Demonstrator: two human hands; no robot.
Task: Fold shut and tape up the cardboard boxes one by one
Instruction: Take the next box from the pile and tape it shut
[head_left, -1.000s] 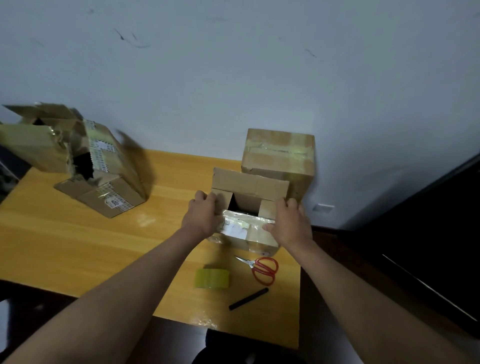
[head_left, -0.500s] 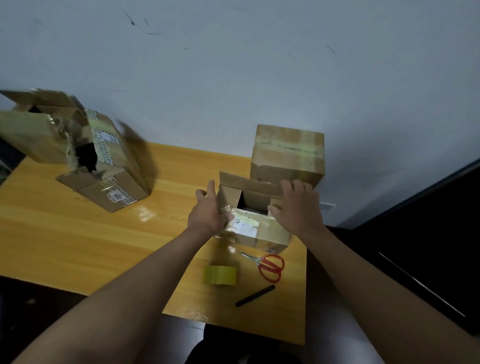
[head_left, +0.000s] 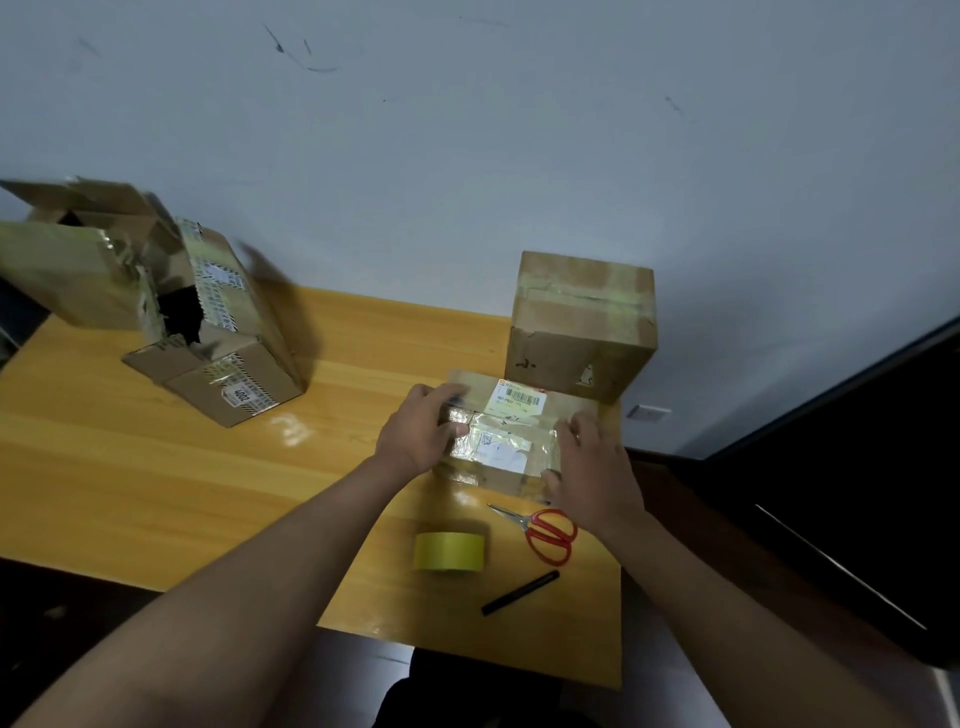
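Note:
A small cardboard box (head_left: 501, 441) with white labels and old shiny tape lies in front of me, its top flaps folded down flat. My left hand (head_left: 421, 434) grips its left end, fingers over the top and thumb at the front. My right hand (head_left: 592, 467) presses on its right end with the fingers lying flat. A roll of yellow tape (head_left: 449, 552) stands on the table just in front of the box. Behind it sits a taped-shut box (head_left: 582, 325).
Red-handled scissors (head_left: 545, 532) and a black marker (head_left: 519, 592) lie near the wooden table's (head_left: 156, 467) front right corner. Two torn open boxes (head_left: 156, 296) lean together at the back left. A white wall rises behind; a dark floor drops off to the right.
The small box's rear flap, upright before, is now folded down flat over the opening. Both hands have shifted to hold the box's ends.

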